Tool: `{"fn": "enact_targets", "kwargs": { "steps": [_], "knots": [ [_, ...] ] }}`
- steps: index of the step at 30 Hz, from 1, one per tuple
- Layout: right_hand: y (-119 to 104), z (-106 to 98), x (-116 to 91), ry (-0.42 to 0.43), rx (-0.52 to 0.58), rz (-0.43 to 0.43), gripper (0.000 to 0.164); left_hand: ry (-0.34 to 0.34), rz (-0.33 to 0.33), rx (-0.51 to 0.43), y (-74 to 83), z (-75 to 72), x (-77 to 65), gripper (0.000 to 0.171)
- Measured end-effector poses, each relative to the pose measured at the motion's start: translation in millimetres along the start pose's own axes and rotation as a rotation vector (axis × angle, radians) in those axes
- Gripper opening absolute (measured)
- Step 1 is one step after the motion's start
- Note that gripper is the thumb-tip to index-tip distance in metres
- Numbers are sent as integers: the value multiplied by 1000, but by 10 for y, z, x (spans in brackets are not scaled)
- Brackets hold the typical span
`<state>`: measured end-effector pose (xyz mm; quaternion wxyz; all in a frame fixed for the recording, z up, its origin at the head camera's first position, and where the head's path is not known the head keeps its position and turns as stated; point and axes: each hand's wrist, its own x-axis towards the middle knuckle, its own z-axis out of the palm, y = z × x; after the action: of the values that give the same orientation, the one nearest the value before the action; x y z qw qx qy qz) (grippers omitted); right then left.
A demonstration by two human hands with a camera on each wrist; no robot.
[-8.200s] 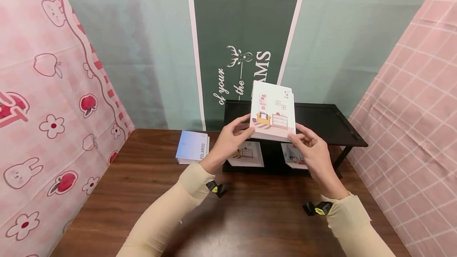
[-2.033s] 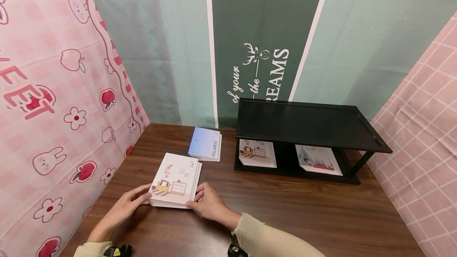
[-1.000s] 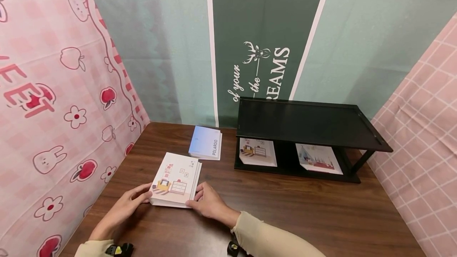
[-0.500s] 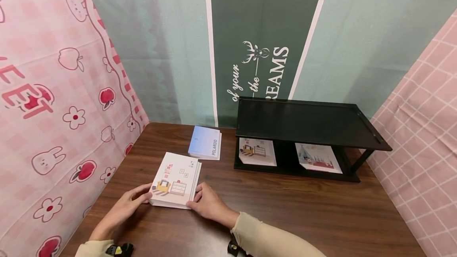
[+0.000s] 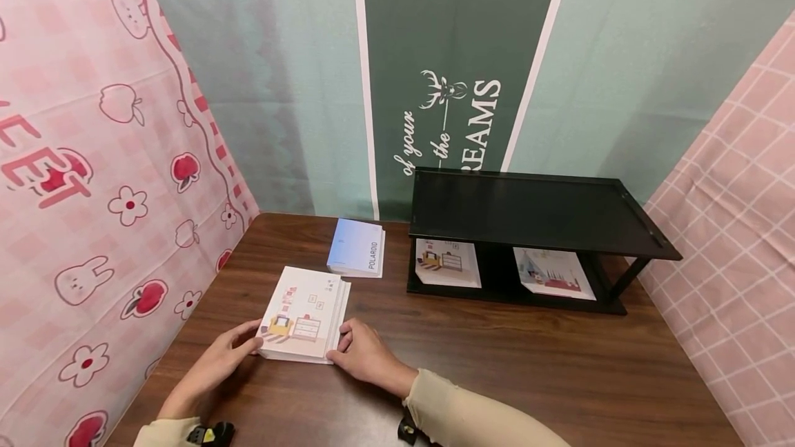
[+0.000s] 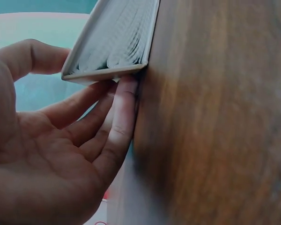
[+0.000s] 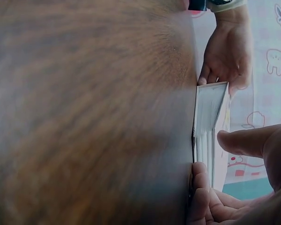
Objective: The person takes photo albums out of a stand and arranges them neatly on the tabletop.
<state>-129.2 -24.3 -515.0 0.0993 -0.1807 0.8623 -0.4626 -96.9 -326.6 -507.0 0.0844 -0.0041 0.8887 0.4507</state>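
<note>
A white photo album (image 5: 299, 312), its cover drawn with an armchair and a chest of drawers, lies flat on the wooden table in the head view. At its left near corner, my left hand (image 5: 220, 357) holds it with the thumb at the cover edge; in the left wrist view the fingers (image 6: 124, 108) touch the spine from the side. My right hand (image 5: 366, 354) grips the right near corner, thumb on the edge, fingers curled beside the pages. Plastic-looking sleeves show between the covers in both wrist views. The album's underside is hidden.
Just behind lies a blue album (image 5: 355, 248) marked POLAROID. To the right stands a low black two-tier shelf (image 5: 540, 216). On its lower tier lie an armchair-print album (image 5: 448, 264) and a tent-print album (image 5: 553, 273). Printed curtains (image 5: 124, 157) surround the table.
Eight seconds ago both hands held the album up before the shelf; it now lies at the left of the table. In the last half second its cover shifted slightly left, baring more right edge.
</note>
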Motion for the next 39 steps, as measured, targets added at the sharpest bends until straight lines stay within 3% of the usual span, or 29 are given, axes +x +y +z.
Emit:
{"fn": "enact_targets", "kwargs": {
  "steps": [6,13,18,27,35,39],
  "knots": [
    [7,-7,3,-11,16,3,42,0,53,2,-85,-1,36,57],
    [12,-17,-9,-21,43,12,43,0,-60,25,92,-12,38,58],
    [9,-39,-33,-32,102,4,43,6,-79,42,151,-13,39,62],
    [26,-116,-49,-39,243,-4,43,85,9,76,281,10,85,61],
    [89,-251,-47,16,219,-50,45,133,113,105,460,31,129,59],
    [110,-358,-62,44,205,-55,45,151,132,115,555,42,135,59]
  ]
}}
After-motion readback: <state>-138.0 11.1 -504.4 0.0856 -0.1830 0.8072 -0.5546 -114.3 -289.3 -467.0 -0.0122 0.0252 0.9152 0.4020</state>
